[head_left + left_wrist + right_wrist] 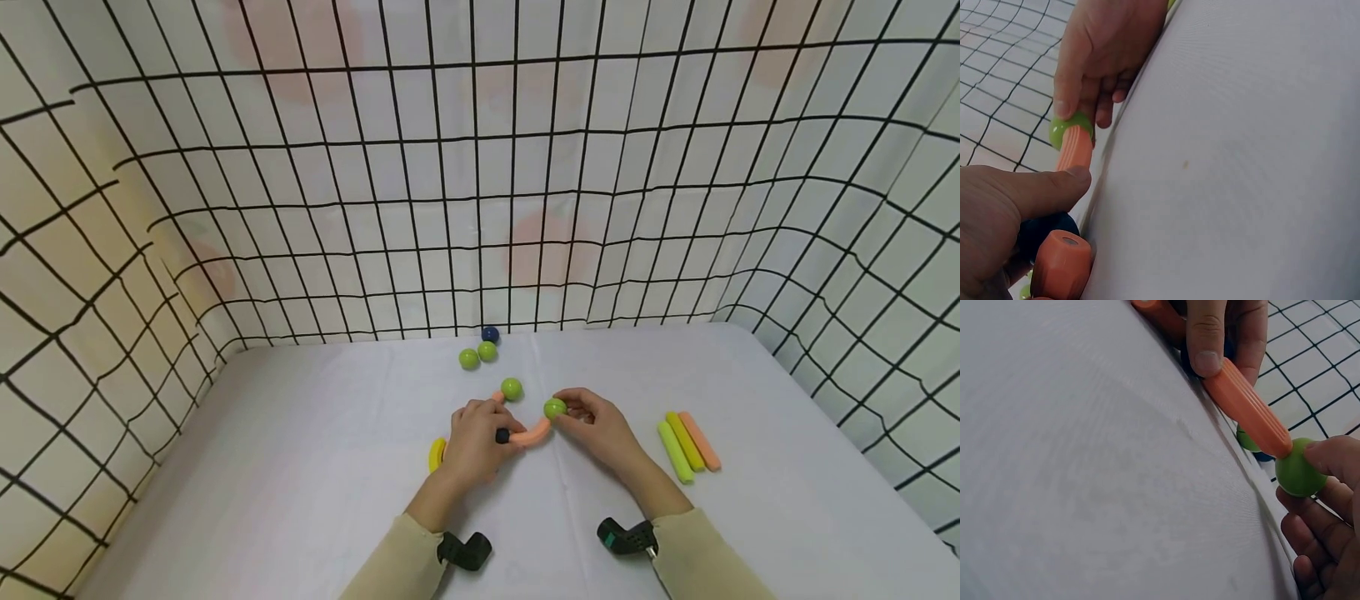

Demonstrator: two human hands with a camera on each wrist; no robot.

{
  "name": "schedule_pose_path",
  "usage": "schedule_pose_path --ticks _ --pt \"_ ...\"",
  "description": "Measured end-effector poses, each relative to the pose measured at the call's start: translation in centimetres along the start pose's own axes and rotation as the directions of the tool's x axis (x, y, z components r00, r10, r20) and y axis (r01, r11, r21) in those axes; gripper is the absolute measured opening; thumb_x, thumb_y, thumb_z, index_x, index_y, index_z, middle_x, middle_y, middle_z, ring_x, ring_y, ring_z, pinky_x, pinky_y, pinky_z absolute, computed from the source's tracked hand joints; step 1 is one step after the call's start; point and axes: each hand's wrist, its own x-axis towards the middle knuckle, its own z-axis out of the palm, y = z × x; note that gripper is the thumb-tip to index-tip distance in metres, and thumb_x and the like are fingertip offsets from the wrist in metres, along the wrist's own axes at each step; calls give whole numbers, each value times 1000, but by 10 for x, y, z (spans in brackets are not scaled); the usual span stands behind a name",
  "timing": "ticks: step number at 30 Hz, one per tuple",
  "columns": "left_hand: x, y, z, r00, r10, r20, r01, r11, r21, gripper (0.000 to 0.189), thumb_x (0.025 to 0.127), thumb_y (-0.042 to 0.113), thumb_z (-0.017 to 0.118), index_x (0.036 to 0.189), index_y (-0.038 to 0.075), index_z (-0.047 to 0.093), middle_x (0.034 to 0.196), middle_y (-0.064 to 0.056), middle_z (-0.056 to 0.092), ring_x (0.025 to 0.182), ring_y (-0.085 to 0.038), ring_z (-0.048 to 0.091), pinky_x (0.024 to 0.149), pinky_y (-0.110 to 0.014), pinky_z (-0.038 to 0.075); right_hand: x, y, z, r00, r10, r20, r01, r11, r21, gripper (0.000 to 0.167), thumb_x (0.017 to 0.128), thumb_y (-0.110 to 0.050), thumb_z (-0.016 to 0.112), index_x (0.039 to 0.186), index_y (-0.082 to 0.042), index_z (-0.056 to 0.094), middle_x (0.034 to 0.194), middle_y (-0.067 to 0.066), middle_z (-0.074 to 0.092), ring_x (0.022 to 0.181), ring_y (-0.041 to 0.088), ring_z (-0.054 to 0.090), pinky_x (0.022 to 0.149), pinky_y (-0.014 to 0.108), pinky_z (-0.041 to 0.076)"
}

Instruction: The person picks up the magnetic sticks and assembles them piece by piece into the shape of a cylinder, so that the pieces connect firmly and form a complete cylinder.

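My right hand (600, 429) pinches a green ball (555, 408) between thumb and fingers. That ball sits against one end of a curved orange stick (532, 435). At the stick's other end, my left hand (476, 437) grips it beside a dark blue ball (1047, 234), thumb on the stick. A second orange piece (1063, 265) with a small round inset in its end stands out beside the blue ball in the left wrist view. Beyond the left fingers, an orange tip (498, 397) meets another green ball (512, 388). A yellow curved piece (437, 455) is partly hidden by the left hand.
Farther back on the white table (315, 467) lie two green balls (468, 359) and a dark blue ball (490, 334). On the right, a lime stick (675, 452), a yellow stick (686, 442) and an orange stick (701, 442) lie side by side. Black netting (477, 202) encloses the table.
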Motion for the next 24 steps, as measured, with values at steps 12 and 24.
schedule_pose_path --ticks 12,24 --pt "-2 -1 0 999 38 -10 -38 999 23 20 80 25 85 99 25 79 109 5 67 115 -21 54 103 -49 36 0 2 3 1000 -6 10 7 999 -52 31 90 -27 74 119 -18 67 104 0 70 95 13 58 83 27 40" --pt "-1 -3 -4 1000 31 -2 -31 996 -86 25 80 24 86 104 20 78 114 -1 65 114 -24 54 104 -51 37 -1 2 4 1000 -6 -7 5 997 -74 27 91 -25 73 117 -18 69 101 0 70 93 12 57 82 27 40"
